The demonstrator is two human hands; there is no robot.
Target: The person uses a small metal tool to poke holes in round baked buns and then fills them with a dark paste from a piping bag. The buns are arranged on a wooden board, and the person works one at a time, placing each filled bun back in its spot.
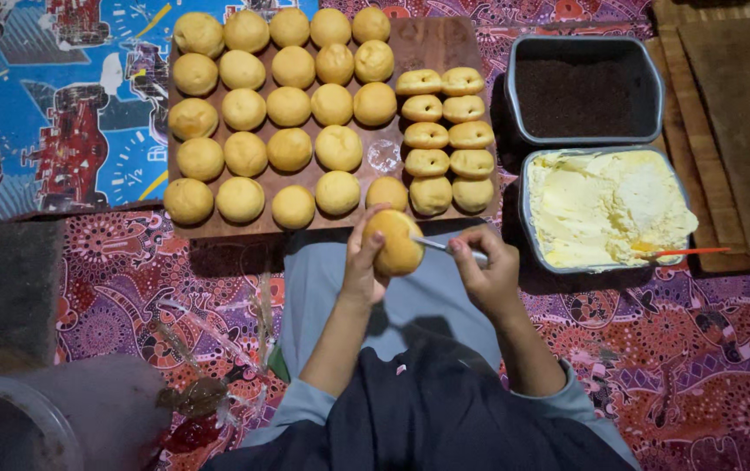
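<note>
Left hand [363, 262] fingers wrapped round bun [395, 242]; right hand [488, 272] fingers pinching knife [445, 248], blade touching bun, above wooden board [427, 44].

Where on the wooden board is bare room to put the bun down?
One bare gap on the wooden board, around the small round mark, between the round buns and the split buns. Elsewhere the board is crowded.

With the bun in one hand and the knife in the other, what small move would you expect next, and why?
Probably drawing the knife further through the bun to finish the slit. The left hand holds the bun up, the right hand has the blade at its side, and the finished buns on the wooden board are already split open, while the round buns remain whole.
</note>
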